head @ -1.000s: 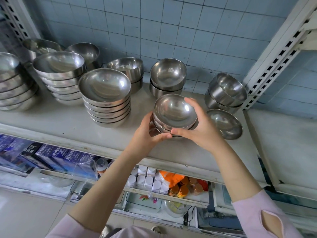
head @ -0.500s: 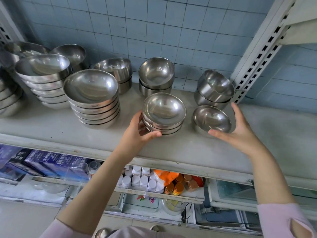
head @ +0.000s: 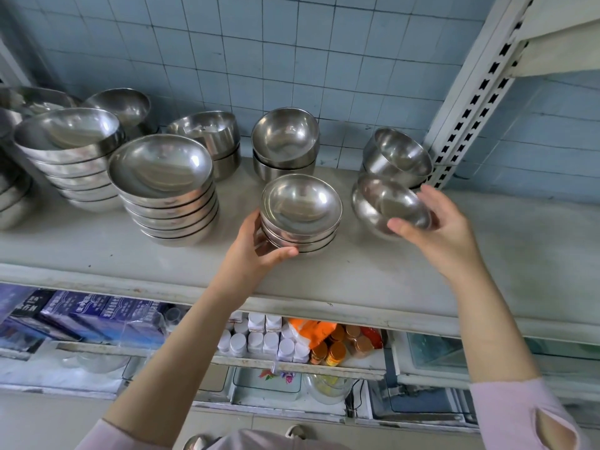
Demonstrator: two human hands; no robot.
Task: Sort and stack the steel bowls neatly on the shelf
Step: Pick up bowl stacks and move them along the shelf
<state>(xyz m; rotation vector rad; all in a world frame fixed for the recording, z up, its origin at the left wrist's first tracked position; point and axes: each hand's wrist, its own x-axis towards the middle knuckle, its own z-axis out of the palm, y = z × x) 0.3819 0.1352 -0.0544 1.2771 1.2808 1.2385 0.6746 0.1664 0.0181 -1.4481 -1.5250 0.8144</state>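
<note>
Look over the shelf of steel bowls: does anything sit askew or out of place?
Yes. The two-bowl stack by the post has its top bowl tipped rather than nested flat. The back stack also leans. The single bowl in the right hand is tilted, not yet on the small stack.

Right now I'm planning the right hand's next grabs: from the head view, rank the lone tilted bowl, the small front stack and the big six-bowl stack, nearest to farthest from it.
1. Lone tilted bowl: in the right hand.
2. Small front stack: to its left, steadied by the left hand.
3. Big six-bowl stack: farther left.
</note>
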